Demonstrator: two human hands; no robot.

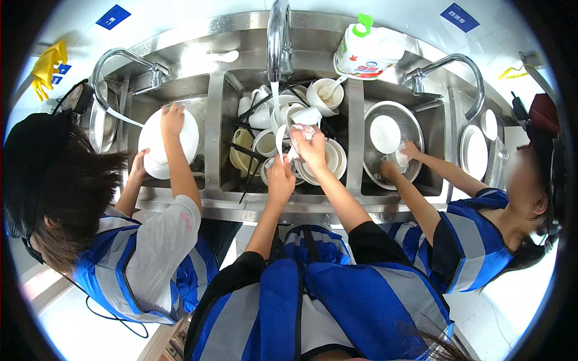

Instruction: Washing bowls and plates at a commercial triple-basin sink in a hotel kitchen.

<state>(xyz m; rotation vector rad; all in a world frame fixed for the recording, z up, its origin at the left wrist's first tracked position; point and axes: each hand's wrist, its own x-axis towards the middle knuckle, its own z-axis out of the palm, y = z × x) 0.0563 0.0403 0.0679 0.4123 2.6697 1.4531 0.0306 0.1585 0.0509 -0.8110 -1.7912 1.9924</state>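
Observation:
Over the middle sink point(213, 120), my left hand point(280, 178) is closed on a slim white piece of tableware point(280, 137) that looks like a spoon. It stands upright below the running faucet point(279, 42). My right hand point(310, 148) grips a crumpled white and pink cloth point(296, 133) against or beside the piece; the exact contact is hidden by the fingers. Under and around both hands lie white cups point(265, 144), stacked white bowls point(337, 161), a bowl holding a spoon point(326, 96), a yellowish container point(242, 148) and black chopsticks point(243, 192).
At the left sink a co-worker holds a white plate point(171, 141). On the right, another co-worker's hands work in a metal basin point(415, 129) with white dishes. A white jug with a green cap point(368, 51) and a white spoon point(227, 56) rest on the back ledge.

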